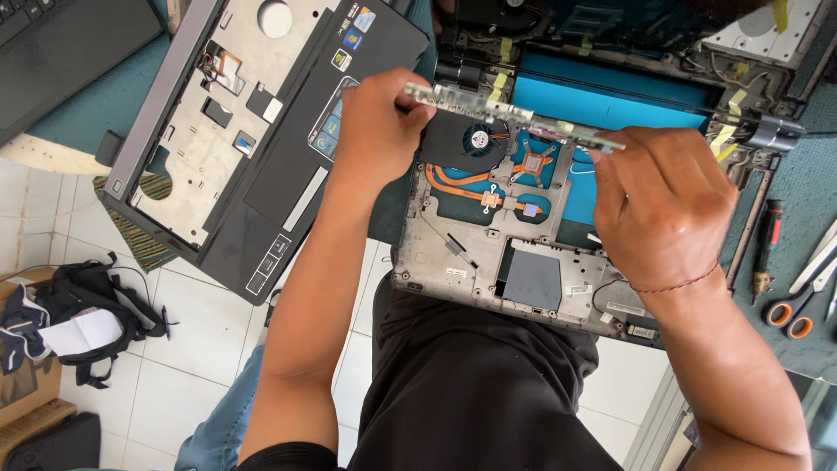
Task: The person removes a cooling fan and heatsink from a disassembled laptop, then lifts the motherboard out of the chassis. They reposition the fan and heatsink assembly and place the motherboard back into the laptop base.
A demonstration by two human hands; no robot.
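Head: hands (384, 122) (663, 205) at circuit strip (514, 115) ends

1. My teal-covered bench (105, 105) carries the opened laptop base (523, 262).
2. Left of that base lies the detached palmrest cover (253, 131).
3. Right of it lie a screwdriver (767, 249) and orange-handled scissors (798, 310).

There is only the one view, from a camera worn on the person's head, looking steeply down from close above past the forearms onto the opened laptop base (514, 253) on the worktop, with the lap and the tiled floor (209, 366) beneath filling the lower left.
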